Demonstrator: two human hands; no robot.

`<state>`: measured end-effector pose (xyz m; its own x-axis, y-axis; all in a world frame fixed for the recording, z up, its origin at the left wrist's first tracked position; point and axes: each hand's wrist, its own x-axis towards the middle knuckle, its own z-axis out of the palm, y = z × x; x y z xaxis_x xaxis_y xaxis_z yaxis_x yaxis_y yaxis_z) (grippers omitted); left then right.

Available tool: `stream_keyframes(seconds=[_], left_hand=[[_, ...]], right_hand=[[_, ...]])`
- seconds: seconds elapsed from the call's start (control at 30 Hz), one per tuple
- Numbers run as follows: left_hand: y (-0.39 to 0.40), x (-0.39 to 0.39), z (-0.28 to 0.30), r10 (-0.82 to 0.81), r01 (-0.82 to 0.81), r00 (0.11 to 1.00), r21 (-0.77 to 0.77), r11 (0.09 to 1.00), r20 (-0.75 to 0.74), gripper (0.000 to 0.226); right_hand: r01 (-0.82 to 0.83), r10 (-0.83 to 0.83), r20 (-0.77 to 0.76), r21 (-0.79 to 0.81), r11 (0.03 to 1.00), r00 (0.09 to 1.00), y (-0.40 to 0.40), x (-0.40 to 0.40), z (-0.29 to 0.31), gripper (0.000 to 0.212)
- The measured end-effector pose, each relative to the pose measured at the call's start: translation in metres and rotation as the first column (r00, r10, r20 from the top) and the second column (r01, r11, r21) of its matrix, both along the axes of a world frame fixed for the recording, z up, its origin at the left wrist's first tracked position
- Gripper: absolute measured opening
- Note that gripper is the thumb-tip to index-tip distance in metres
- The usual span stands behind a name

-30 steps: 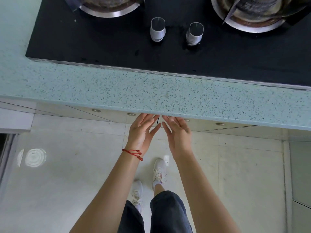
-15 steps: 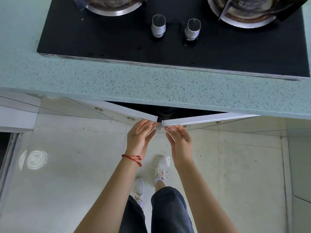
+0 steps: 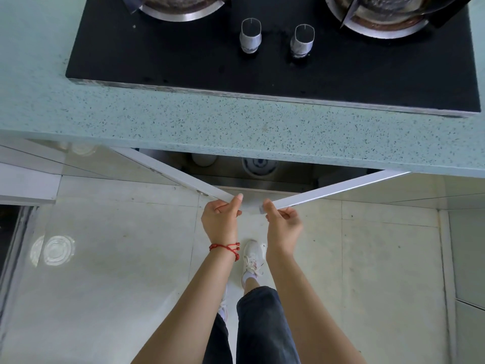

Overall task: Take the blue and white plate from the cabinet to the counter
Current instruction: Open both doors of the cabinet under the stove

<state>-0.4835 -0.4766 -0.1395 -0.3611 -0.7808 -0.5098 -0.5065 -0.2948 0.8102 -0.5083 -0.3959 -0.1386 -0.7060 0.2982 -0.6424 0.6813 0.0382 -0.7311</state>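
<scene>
Below the speckled green counter (image 3: 236,127) the cabinet stands partly open. My left hand (image 3: 220,222) grips the top edge of the left cabinet door (image 3: 178,174). My right hand (image 3: 283,224) grips the top edge of the right cabinet door (image 3: 336,190). Both doors swing out towards me in a V. In the dark gap between them a round blue and white plate (image 3: 258,165) shows partly under the counter edge, with a pale round item (image 3: 204,160) to its left. The rest of the cabinet interior is hidden.
A black gas hob (image 3: 262,61) with two knobs (image 3: 250,35) and two burners sits in the counter. Pale floor tiles (image 3: 118,258) lie below, with my legs and white shoes (image 3: 252,258) close to the cabinet. A further white cabinet front (image 3: 26,179) is at the left.
The cabinet doors were closed with both hands at their seam; both hands have pulled them outward, and the gap has widened enough to reveal the cabinet's inside.
</scene>
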Motion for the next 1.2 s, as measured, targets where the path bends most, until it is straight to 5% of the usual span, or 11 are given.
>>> stream_keyframes(seconds=[1.2], left_hand=[[-0.04, 0.139, 0.006, -0.231, 0.233, 0.972, -0.165, 0.958, 0.034, 0.021]], right_hand=[[-0.067, 0.127, -0.186, 0.299, 0.952, 0.974, 0.083, 0.095, 0.004, 0.03]])
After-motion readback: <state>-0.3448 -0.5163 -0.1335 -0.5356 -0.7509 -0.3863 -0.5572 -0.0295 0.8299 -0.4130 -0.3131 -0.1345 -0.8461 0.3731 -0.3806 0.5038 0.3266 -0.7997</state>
